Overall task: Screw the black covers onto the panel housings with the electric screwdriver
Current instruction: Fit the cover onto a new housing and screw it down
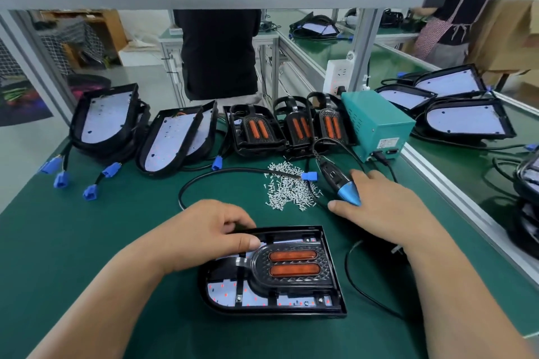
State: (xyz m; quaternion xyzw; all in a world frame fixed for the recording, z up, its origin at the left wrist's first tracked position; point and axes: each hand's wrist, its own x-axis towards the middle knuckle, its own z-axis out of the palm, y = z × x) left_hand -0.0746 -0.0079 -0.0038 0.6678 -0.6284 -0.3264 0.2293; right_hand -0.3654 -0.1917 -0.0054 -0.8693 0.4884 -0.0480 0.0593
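**Left hand steadies the housing, right hand at the screwdriver**

A panel housing [335, 280] lies flat on the green tabletop [87, 242] directly in front of the person. A black cover [294, 278] with two orange lenses is seated in its right half. Small screw heads show near the housing's corners.

The left hand [201, 236] grips the housing's far left edge, its fingers curled over the rim and its thumb pressed down just beside the cover.

The right hand [379, 207] reaches to the electric screwdriver [345, 191], which lies tilted on the tabletop with its blue nose pointing toward the person. The thumb touches the nose on one side and the fingers lie fairly straight on the other. I cannot tell whether the tool is actually clamped.

A loose pile of screws [291, 188] sits just left of the screwdriver, and a blue connector [309, 176] rests on the pile. The tool's cord runs back to a teal power box [376, 122].

Along the far edge stand uncovered housings [172, 137] on the left. Beside them are three housings with covers fitted [256, 128].
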